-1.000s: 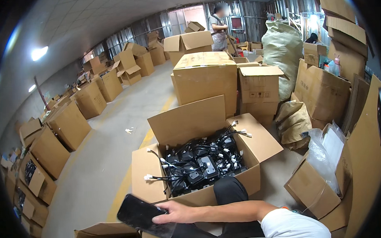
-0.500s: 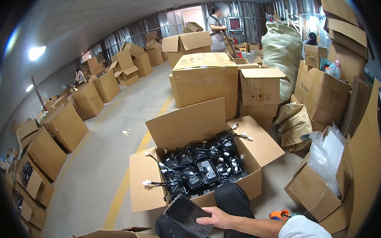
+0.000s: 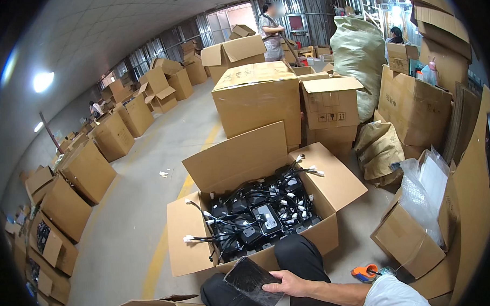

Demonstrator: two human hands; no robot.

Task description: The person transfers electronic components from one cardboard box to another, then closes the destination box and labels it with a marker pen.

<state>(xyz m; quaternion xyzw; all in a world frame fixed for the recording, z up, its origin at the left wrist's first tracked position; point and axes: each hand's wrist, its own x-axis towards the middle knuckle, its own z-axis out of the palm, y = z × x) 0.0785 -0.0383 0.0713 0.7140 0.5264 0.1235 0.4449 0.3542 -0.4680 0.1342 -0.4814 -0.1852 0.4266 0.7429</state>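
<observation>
My right hand (image 3: 290, 285) is closed on the edge of a flat, dark rectangular slab (image 3: 249, 281) with a scuffed, shiny face, thumb on top and fingers hidden beneath. The slab is tilted above my dark-trousered lap, and a small pale patch shows under its right end. My left hand is out of sight. Just beyond my knees stands an open cardboard box (image 3: 191, 238) packed with black plastic units (image 3: 266, 218) that have black cables and white connectors, some of them hanging over its left and far right rims.
An orange tool (image 3: 364, 273) lies on the floor by my right elbow. At right, a carton (image 3: 404, 239) holds bubble wrap (image 3: 419, 201). Large closed cartons (image 3: 256, 98) and a pale sack (image 3: 358, 62) stand ahead. A person (image 3: 270, 33) stands farther back. Rows of cartons line the left.
The slab and my right hand have shifted slightly right and down in the picture. The whole view has turned a little. My grip on the slab stays the same.
</observation>
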